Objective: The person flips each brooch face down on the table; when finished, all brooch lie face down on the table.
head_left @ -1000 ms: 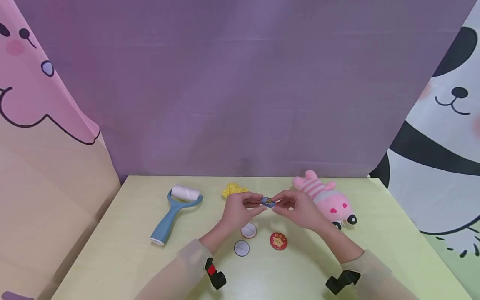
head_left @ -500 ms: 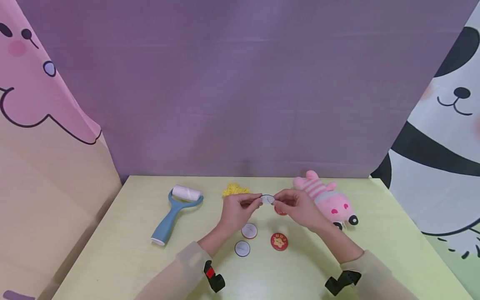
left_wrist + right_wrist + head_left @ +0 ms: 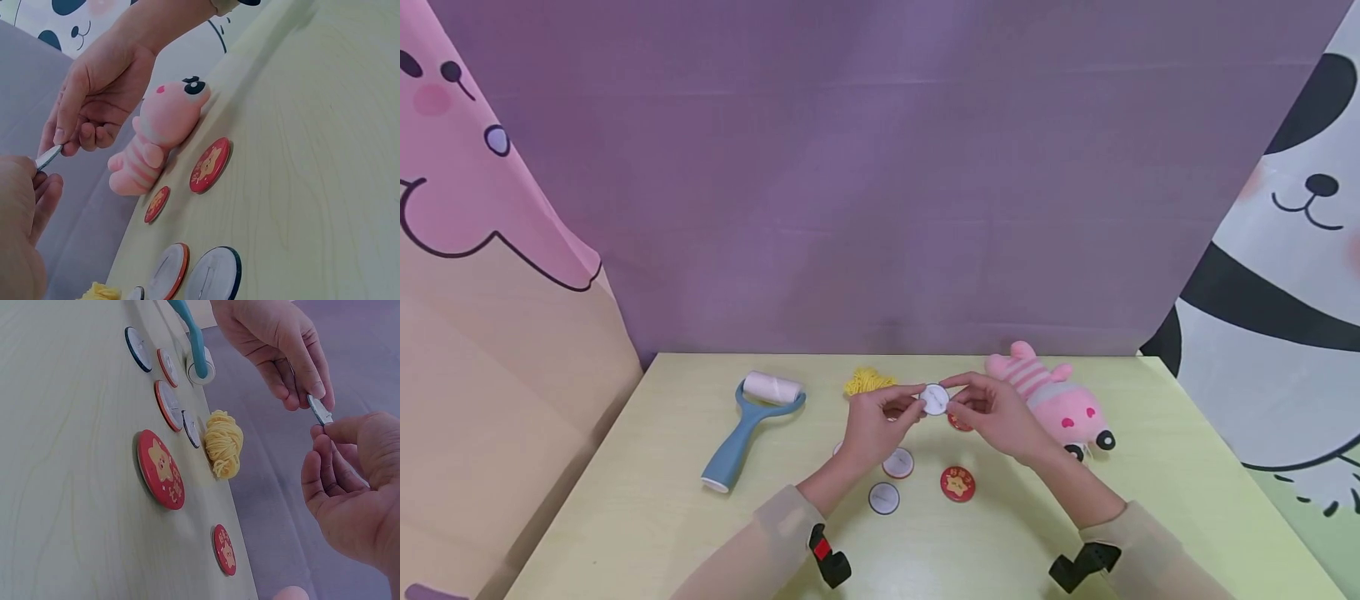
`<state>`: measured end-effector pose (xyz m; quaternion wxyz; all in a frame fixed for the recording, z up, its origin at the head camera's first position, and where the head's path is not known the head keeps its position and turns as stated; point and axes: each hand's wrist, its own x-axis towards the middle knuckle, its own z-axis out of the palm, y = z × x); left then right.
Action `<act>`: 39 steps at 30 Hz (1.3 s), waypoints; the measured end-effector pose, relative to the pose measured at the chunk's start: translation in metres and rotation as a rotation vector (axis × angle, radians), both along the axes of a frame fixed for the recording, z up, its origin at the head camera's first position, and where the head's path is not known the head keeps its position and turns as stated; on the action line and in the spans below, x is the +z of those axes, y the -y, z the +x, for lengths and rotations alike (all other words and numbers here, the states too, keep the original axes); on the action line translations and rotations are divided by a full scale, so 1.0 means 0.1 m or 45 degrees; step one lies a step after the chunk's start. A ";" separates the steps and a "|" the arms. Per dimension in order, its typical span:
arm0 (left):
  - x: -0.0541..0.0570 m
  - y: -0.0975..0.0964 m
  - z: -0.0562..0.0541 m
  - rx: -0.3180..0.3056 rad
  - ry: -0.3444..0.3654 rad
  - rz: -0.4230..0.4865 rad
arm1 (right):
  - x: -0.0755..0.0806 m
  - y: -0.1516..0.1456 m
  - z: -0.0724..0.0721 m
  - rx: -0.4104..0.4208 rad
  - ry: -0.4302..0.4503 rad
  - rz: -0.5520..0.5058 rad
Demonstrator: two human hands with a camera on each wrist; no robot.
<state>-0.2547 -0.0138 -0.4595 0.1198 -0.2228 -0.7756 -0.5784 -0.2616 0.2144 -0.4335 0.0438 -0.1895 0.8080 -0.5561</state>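
Spanning the lower frame of the head view: pale table [image 3: 625, 533]. Right of centre: pink plush toy [image 3: 1070, 408]. Left of centre: blue-handled roller [image 3: 735, 450]. Mid-frame: left hand [image 3: 877, 422] and right hand [image 3: 998, 414], each pinching an edge of the last item listed. Above the left hand: yellow yarn bundle [image 3: 867, 381]. Lower centre: red badge [image 3: 958, 483], face up. Mid-frame, raised off the table between both hands: held badge [image 3: 935, 399], white back showing; probably light, stiff and slightly slippery, best taken by opposite sides of its rim.
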 end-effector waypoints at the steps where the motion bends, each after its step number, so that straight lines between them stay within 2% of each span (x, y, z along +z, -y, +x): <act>1: 0.00 0.00 0.00 -0.003 -0.004 0.000 | -0.01 0.00 0.00 0.003 -0.005 0.001; 8: -0.02 0.01 -0.01 -0.034 0.019 -0.046 | -0.04 0.00 0.00 0.028 -0.052 0.038; 14: -0.04 0.02 -0.04 -0.093 0.068 -0.090 | -0.04 -0.01 -0.01 0.041 -0.034 0.060; 21: -0.08 0.01 -0.06 -0.080 0.055 -0.169 | -0.07 -0.05 -0.01 0.054 -0.006 0.111; 28: -0.11 0.00 -0.07 -0.083 0.062 -0.241 | -0.14 -0.08 -0.03 0.077 -0.087 0.166; 36: -0.19 -0.05 -0.08 -0.089 0.105 -0.388 | -0.27 -0.08 -0.03 0.022 -0.242 0.439; 39: -0.22 -0.07 -0.09 -0.086 0.125 -0.421 | -0.29 -0.06 -0.03 0.017 -0.282 0.499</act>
